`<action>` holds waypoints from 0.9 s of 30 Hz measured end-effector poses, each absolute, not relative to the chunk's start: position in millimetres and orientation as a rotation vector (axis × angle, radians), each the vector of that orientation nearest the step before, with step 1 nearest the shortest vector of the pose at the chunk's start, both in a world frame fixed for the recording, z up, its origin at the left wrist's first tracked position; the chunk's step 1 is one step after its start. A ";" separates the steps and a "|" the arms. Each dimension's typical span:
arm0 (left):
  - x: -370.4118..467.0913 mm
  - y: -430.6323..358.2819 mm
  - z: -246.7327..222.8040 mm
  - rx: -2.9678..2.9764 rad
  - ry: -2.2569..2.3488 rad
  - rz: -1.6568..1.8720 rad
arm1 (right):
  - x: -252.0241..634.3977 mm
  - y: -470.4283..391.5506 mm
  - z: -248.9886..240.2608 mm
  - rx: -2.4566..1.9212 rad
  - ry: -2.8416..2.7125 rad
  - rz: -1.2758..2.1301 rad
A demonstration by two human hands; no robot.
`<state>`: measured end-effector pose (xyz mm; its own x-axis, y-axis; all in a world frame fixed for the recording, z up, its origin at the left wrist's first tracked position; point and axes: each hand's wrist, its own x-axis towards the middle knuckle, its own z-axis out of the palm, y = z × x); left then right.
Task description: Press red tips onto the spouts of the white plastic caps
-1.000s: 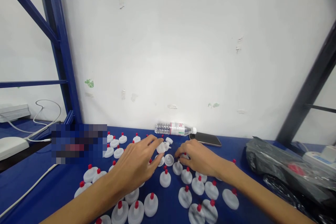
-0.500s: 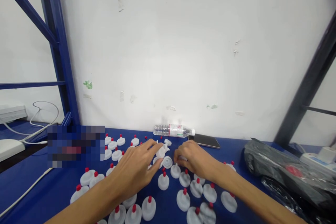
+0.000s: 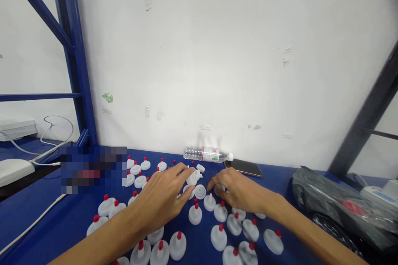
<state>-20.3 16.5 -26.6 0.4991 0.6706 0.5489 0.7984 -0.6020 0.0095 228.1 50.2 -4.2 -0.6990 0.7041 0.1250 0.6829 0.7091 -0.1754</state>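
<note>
Reaching over a smooth blue bench (image 3: 77, 211), two bare hands work among many matte white plastic caps, each a round, domed disc, most with a narrow spout tipped in red; the left hand (image 3: 163, 192) has thumb and forefinger spread apart, with a loose cluster of white plastic pieces (image 3: 191, 179) showing in and beyond the gap, and no grip on them is visible; the right hand (image 3: 244, 188) is loosely curled, palm down, a white cap (image 3: 219, 189) lying partly hidden under its fingertips, and whether it is gripped cannot be told; between the hands sit an upturned disc (image 3: 200, 191) with concentric rings inside and, nearer the viewer, a cap with a bare white spout (image 3: 209, 203); behind them, a clear, ribbed plastic bottle (image 3: 208, 154) lies on its side beside a flat, dark phone (image 3: 245, 168); at far right is crumpled, glossy grey plastic (image 3: 326, 203).
</note>
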 end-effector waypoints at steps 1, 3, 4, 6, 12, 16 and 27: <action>-20.5 17.4 -27.2 -2.491 -1.243 -0.761 | 228.5 49.7 -2.9 -1.117 -2.738 0.181; -21.1 18.9 -28.2 -2.481 -1.230 -0.769 | 230.0 49.6 -1.0 -1.117 -2.746 0.196; -21.5 19.4 -28.5 -2.478 -1.220 -0.769 | 230.9 50.0 -0.6 -1.120 -2.746 0.200; -22.7 20.3 -28.3 -2.466 -1.200 -0.767 | 233.0 51.4 -0.3 -1.126 -2.743 0.211; -24.3 21.4 -24.5 -2.405 -1.142 -0.793 | 236.2 56.2 -1.2 -1.093 -2.730 0.266; -25.9 21.4 -25.3 -2.388 -1.109 -0.779 | 235.4 57.2 -2.3 -0.964 -2.714 0.333; -30.9 24.9 -18.2 -2.200 -0.928 -0.727 | 258.5 76.0 16.4 -1.115 -2.588 0.133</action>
<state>-30.9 24.9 -18.2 0.5987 0.4144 0.6854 0.7647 -0.5503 -0.3352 258.5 76.0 16.4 -0.6445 0.7216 0.2527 0.6918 0.6911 -0.2091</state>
